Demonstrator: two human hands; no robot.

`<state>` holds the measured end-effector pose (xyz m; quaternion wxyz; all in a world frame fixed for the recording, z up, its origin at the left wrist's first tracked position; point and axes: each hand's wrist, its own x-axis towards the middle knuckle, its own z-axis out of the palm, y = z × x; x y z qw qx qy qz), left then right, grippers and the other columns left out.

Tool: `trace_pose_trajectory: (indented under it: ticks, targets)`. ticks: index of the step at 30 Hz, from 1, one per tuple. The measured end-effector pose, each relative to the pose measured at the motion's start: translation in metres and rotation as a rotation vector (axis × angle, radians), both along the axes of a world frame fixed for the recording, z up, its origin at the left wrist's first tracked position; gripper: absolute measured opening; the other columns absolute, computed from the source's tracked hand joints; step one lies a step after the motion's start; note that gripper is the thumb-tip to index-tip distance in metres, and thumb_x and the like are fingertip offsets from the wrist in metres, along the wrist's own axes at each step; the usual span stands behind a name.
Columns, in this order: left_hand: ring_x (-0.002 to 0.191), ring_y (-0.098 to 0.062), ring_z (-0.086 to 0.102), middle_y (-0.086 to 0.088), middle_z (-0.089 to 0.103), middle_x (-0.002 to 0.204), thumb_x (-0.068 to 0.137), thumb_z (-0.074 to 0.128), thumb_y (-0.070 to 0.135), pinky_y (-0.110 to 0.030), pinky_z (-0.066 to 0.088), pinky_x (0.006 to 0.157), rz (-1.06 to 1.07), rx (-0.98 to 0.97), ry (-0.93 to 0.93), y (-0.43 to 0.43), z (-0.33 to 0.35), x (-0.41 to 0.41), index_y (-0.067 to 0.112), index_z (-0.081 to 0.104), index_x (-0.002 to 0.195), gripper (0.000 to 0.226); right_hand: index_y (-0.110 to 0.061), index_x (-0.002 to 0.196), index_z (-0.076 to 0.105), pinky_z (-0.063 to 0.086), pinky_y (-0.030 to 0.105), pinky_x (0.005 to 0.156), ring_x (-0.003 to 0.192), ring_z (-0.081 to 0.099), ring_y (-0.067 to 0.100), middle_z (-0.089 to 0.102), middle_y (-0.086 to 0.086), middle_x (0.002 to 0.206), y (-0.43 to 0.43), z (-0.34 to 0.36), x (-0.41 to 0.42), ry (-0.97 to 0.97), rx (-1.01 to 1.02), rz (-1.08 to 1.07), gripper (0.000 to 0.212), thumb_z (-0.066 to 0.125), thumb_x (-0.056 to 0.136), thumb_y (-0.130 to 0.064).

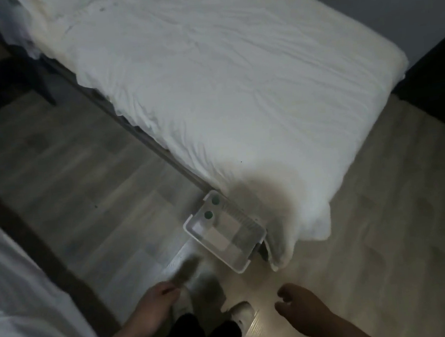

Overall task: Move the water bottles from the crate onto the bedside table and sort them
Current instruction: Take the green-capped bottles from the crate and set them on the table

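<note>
Two bottles (211,207) beyond both hands (157,296)

crate (225,234) contents blurred, left hand (157,296) smeared, bed (235,85) top cut off

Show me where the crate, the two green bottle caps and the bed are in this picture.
crate (248,264): head view, on its near white rim.
green bottle caps (208,214): head view, on the nearer cap's top.
bed (221,87): head view, on the middle of the white cover.
</note>
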<state>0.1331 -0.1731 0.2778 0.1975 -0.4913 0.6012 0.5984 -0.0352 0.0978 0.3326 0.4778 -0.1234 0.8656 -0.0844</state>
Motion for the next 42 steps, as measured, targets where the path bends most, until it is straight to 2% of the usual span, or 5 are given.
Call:
trace_pose_trajectory:
  ticks: [14, 18, 22, 31, 42]
  targets:
    - [0.081, -0.01, 0.062, 0.006, 0.066, 0.083, 0.083, 0.068, 0.031, -0.032, 0.049, 0.081, -0.259, -0.127, 0.087, -0.04, -0.204, -0.11, 0.027, 0.066, 0.082, 0.004, -0.02, 0.138, 0.043, 0.042, 0.031, 0.102, 0.121, 0.053, 0.023, 0.052, 0.008, 0.137, -0.099, -0.248, -0.12, 0.073, -0.021, 0.33, 0.055, 0.055, 0.087, -0.039]
    - [0.118, -0.019, 0.056, 0.001, 0.055, 0.132, 0.081, 0.072, 0.039, -0.036, 0.044, 0.102, -0.254, -0.217, 0.094, -0.034, -0.262, -0.15, 0.022, 0.048, 0.136, 0.063, -0.016, 0.149, 0.023, 0.032, 0.034, 0.111, 0.137, 0.035, 0.028, 0.031, 0.013, 0.152, -0.135, -0.309, -0.157, 0.115, -0.076, 0.517, 0.073, 0.056, 0.088, -0.039]
    - [0.136, -0.015, 0.037, 0.005, 0.038, 0.149, 0.081, 0.071, 0.04, -0.028, 0.031, 0.111, -0.325, -0.395, 0.177, -0.026, -0.297, -0.18, 0.024, 0.029, 0.148, 0.081, -0.02, 0.151, 0.006, 0.038, 0.041, 0.107, 0.133, 0.035, 0.035, 0.019, 0.015, 0.154, -0.171, -0.352, -0.178, 0.288, -0.286, 0.559, 0.092, 0.062, 0.08, -0.035]
    - [0.126, -0.022, 0.05, -0.002, 0.056, 0.134, 0.081, 0.073, 0.033, -0.032, 0.035, 0.106, -0.359, -0.492, 0.147, -0.018, -0.326, -0.198, 0.021, 0.052, 0.13, 0.055, -0.008, 0.126, 0.048, 0.036, 0.024, 0.084, 0.113, 0.053, 0.029, 0.056, 0.012, 0.125, -0.204, -0.381, -0.178, 0.313, -0.438, 0.44, 0.046, 0.065, 0.085, -0.02]
    - [0.108, -0.02, 0.058, 0.003, 0.062, 0.113, 0.076, 0.079, 0.022, -0.034, 0.048, 0.094, -0.093, -0.513, 0.279, -0.021, -0.26, -0.193, 0.017, 0.065, 0.115, 0.041, -0.011, 0.097, 0.056, 0.033, 0.021, 0.06, 0.076, 0.049, 0.014, 0.053, -0.003, 0.084, -0.18, -0.31, -0.157, 0.368, -0.499, -0.195, 0.027, 0.074, 0.078, -0.018]
